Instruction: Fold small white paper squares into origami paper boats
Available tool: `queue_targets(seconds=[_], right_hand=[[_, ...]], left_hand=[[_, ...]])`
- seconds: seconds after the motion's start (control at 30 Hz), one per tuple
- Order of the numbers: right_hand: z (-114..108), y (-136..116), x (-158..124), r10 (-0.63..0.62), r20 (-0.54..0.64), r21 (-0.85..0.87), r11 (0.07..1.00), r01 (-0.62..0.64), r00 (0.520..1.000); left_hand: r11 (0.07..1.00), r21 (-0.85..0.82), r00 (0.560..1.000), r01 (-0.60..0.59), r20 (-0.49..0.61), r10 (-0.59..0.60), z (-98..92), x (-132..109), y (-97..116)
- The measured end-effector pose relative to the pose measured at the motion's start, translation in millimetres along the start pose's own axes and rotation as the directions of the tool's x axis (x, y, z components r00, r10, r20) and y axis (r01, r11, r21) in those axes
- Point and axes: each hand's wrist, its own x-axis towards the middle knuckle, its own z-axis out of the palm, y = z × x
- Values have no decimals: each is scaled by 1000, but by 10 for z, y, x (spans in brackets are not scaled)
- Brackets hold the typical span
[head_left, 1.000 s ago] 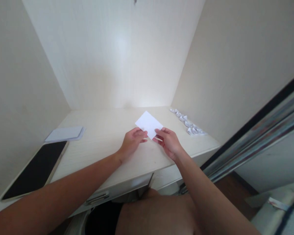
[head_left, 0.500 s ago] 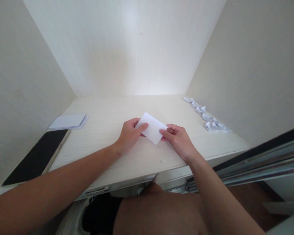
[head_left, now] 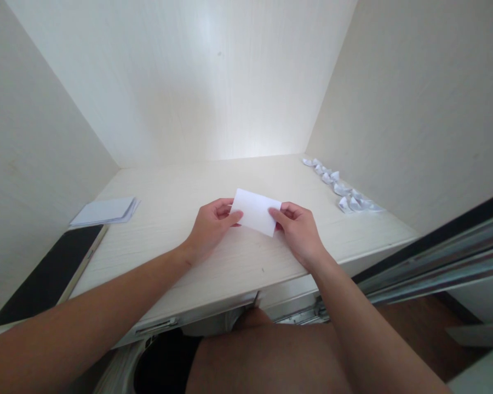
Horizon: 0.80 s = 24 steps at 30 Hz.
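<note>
While a small piece of white paper [head_left: 254, 212] is held over the desk [head_left: 189, 180] in the head view, its left edge is pinched by the left hand [head_left: 209, 227] and its right edge by the right hand [head_left: 299, 227] — both thumbs are laid on the upper face, with fingers curled behind. The paper is turned slightly, its lower edge slanting down toward the right. On the desk's left side, a stack of white sheets [head_left: 101, 211] is set just beyond a flat black-topped object [head_left: 49, 273]. Small folded white pieces [head_left: 342, 189] are ranged along the right wall [head_left: 419, 120].
</note>
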Motion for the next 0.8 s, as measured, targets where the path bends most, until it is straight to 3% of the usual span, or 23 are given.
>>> queue_targets(seconds=[0.13, 0.37, 0.43, 0.5, 0.63, 0.73, 0.8], right_hand=[[30, -43, -27, 13, 30, 20, 1000, -13, 999], [57, -138, -25, -3, 253, 102, 995, -23, 967], [47, -133, -10, -85, 290, 63, 996, 70, 953], [39, -116, -11, -181, 323, -95, 970, 222, 929], [44, -80, -59, -301, 415, -387, 795, 467, 858], [40, -81, -91, -345, 464, -460, 693, 555, 816], [19, -94, -101, -321, 498, -464, 686, 560, 806]], left_hand=[[998, -60, 1000, 20, 2, -20, 8, -9, 17], [983, -183, 993, 32, -108, -52, -70, 94, -14], [979, -197, 992, 48, -101, -69, -89, 115, -2], [977, -206, 994, 56, -84, -75, -96, 122, 19], [976, -216, 995, 41, -78, -59, -96, 116, 49], [977, -210, 995, 40, -82, -58, -111, 126, 44], [978, -204, 994, 42, -88, -61, -129, 144, 37]])
